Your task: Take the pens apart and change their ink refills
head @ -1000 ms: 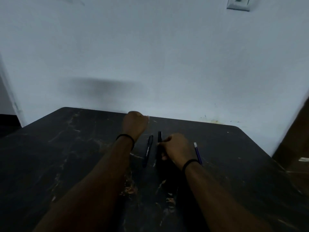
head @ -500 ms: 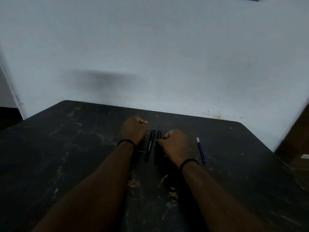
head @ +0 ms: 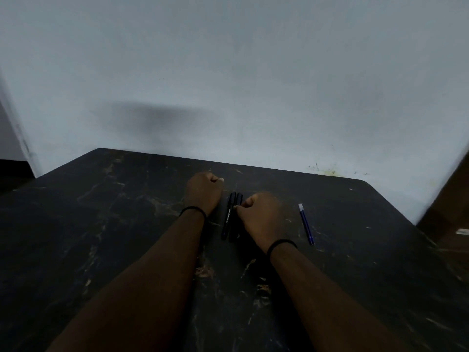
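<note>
- Since half a second ago the two black pens have closed up: the left pen (head: 229, 215) now lies against the right pen (head: 237, 214), where a gap showed between them before. The right hand has stayed at the right pen; the left hand has barely moved.
- Wall (head: 228, 72): pale, behind the far table edge, with small stains low on the right.
- Table (head: 76, 224): dark, marble-patterned, carrying everything.
- Left hand (head: 203, 193): fingers curled into a fist, resting on the table just left of the pens, apart from them; nothing shows in its grip.
- Right hand (head: 258, 217): fingers curled, fingertips at the right pen's side; whether they pinch it I cannot tell.
- Pens: side by side between the hands, pointing away from the person.
- Refill (head: 306, 223): blue, thin, lying right of the right hand, untouched.
- Bands: a dark one on each wrist.
</note>
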`<state>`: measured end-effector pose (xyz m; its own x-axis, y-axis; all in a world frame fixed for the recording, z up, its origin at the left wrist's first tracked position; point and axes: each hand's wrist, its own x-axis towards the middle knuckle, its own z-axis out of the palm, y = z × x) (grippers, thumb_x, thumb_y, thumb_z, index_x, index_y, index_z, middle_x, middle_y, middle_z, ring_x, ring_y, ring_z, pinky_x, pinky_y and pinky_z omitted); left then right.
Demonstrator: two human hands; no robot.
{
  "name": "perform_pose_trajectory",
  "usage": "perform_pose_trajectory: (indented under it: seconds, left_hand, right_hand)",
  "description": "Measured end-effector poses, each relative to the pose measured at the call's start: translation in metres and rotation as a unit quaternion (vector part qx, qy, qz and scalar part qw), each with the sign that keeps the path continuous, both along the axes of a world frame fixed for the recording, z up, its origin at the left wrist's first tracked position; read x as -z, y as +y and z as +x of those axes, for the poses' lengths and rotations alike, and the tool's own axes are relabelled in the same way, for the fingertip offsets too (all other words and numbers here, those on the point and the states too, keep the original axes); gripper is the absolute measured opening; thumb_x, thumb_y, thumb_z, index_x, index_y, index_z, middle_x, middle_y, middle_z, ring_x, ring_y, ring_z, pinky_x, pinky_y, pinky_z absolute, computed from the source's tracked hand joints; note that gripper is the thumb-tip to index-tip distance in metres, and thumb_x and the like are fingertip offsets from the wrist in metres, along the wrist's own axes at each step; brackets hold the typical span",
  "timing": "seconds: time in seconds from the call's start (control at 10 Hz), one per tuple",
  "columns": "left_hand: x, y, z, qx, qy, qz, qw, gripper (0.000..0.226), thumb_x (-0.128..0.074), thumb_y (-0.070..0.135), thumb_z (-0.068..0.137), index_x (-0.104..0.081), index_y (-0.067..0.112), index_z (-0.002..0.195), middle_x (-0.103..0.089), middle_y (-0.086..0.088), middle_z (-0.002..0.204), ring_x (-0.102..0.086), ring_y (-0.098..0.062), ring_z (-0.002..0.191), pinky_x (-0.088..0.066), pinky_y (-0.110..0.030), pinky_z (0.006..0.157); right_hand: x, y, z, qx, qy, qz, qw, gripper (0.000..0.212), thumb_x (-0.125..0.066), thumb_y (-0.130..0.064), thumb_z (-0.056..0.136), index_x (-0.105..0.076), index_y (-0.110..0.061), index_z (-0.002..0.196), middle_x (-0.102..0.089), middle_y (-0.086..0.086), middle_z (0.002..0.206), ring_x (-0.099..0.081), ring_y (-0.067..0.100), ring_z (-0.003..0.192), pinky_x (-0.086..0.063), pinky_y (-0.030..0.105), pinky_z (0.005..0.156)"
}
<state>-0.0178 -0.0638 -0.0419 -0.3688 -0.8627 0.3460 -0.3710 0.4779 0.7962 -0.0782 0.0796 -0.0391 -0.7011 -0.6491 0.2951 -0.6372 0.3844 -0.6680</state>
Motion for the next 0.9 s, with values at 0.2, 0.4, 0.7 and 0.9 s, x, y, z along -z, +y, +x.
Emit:
perform_pose_trajectory:
  seconds: [0.2, 0.4, 0.7, 0.9]
  left_hand:
    - [0.001, -0.001, 0.0, -0.005, -0.002, -0.002, 1.0, 0.029, -0.063, 0.03, 0.089, -0.07, 0.01, 0.069, -0.071, -0.007, 0.073, -0.067, -0.024, 0.075, -0.054, -0.032, 0.074]
    - [0.0, 0.0, 0.0, -0.003, -0.01, -0.004, 1.0, 0.028, -0.063, 0.031, 0.089, -0.071, 0.01, 0.072, -0.073, -0.008, 0.077, -0.068, -0.026, 0.078, -0.056, -0.035, 0.077]
    - [0.0, 0.004, 0.002, -0.01, -0.014, -0.015, 1.0, 0.029, -0.063, 0.028, 0.09, -0.064, 0.013, 0.066, -0.071, -0.007, 0.077, -0.065, -0.022, 0.076, -0.053, -0.032, 0.074]
    - [-0.002, 0.024, 0.015, -0.014, 0.005, -0.05, 0.999, 0.021, -0.059, 0.021, 0.092, -0.067, 0.007, 0.078, -0.068, -0.008, 0.08, -0.064, -0.024, 0.077, -0.047, -0.03, 0.07]
  right_hand:
    - [0.0, 0.0, 0.0, -0.001, 0.014, 0.006, 1.0, 0.025, -0.072, -0.033, 0.084, -0.076, -0.013, 0.071, -0.071, 0.003, 0.066, -0.067, 0.017, 0.064, -0.055, 0.03, 0.061]
    - [0.002, -0.002, -0.001, 0.0, 0.013, 0.013, 1.0, 0.027, -0.071, -0.035, 0.085, -0.074, -0.013, 0.07, -0.069, 0.001, 0.065, -0.065, 0.016, 0.062, -0.052, 0.029, 0.058]
    - [0.004, 0.003, 0.003, 0.018, 0.015, -0.033, 0.999, 0.035, -0.064, -0.035, 0.088, -0.064, -0.015, 0.059, -0.062, -0.002, 0.056, -0.059, 0.01, 0.054, -0.04, 0.025, 0.05]
    - [-0.002, 0.024, 0.015, 0.046, 0.046, -0.086, 0.994, 0.021, -0.055, -0.026, 0.095, -0.061, -0.018, 0.078, -0.062, -0.003, 0.076, -0.057, 0.012, 0.07, -0.044, 0.03, 0.062]
